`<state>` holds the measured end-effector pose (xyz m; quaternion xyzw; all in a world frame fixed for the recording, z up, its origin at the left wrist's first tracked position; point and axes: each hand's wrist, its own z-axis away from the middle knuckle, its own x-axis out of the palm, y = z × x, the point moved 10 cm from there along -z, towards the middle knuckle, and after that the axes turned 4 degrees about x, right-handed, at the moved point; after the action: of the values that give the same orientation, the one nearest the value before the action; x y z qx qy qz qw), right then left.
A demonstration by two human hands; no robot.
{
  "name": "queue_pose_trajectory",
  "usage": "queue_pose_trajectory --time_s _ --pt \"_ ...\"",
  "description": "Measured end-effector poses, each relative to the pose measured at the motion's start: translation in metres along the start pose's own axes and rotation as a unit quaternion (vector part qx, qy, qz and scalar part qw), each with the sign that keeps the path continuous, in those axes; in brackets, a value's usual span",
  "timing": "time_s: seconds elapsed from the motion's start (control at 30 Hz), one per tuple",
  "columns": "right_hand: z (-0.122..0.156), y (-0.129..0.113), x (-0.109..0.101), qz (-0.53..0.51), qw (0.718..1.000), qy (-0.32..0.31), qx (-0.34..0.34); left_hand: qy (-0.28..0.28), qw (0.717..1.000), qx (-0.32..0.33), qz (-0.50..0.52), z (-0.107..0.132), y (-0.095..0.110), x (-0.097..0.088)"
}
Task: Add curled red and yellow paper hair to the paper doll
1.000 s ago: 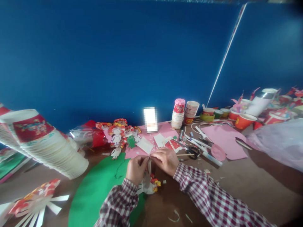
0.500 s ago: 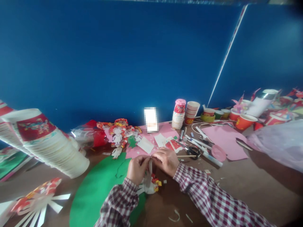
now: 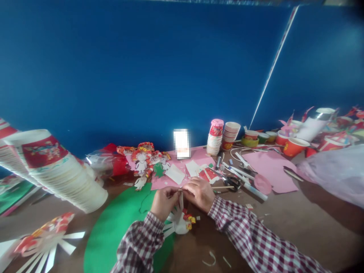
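A cut paper cup (image 3: 181,225) with white strips fanned out and red-yellow printed pieces at its side sits between my wrists, over the edge of a round green sheet (image 3: 119,227). One of its strips rises to my fingertips. My left hand (image 3: 163,203) pinches the top of this paper strip (image 3: 181,201) between thumb and forefinger. My right hand (image 3: 199,194) closes on the same strip end from the other side, its fingers curled and the fingertips partly hidden. Black-handled scissors (image 3: 233,183) and a thin wooden stick (image 3: 222,188) lie just beyond my right hand.
Tall stacks of paper cups (image 3: 68,178) lean at the left, near another cut-up cup (image 3: 48,240). Paper figures (image 3: 140,163) and pink sheets (image 3: 270,170) lie ahead. Two cup stacks (image 3: 214,138) stand by the blue wall (image 3: 159,76). A plastic bag (image 3: 338,170) lies at right.
My left hand has shifted slightly left and down, and more of the cup's white strips show beside it. My right hand stays almost where it was, at the strip's end.
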<state>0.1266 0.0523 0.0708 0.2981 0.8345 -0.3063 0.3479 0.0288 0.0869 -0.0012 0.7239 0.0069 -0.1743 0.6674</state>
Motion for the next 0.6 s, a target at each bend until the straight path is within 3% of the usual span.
queue_pose_trajectory --time_s 0.4,0.6 --pt "0.003 -0.008 0.002 0.033 0.999 -0.016 -0.037 -0.041 0.999 -0.020 -0.026 0.002 0.007 0.003" --pt "0.004 -0.013 0.000 0.046 0.997 -0.020 -0.051 -0.034 0.998 -0.038 -0.027 0.003 0.008 0.002"
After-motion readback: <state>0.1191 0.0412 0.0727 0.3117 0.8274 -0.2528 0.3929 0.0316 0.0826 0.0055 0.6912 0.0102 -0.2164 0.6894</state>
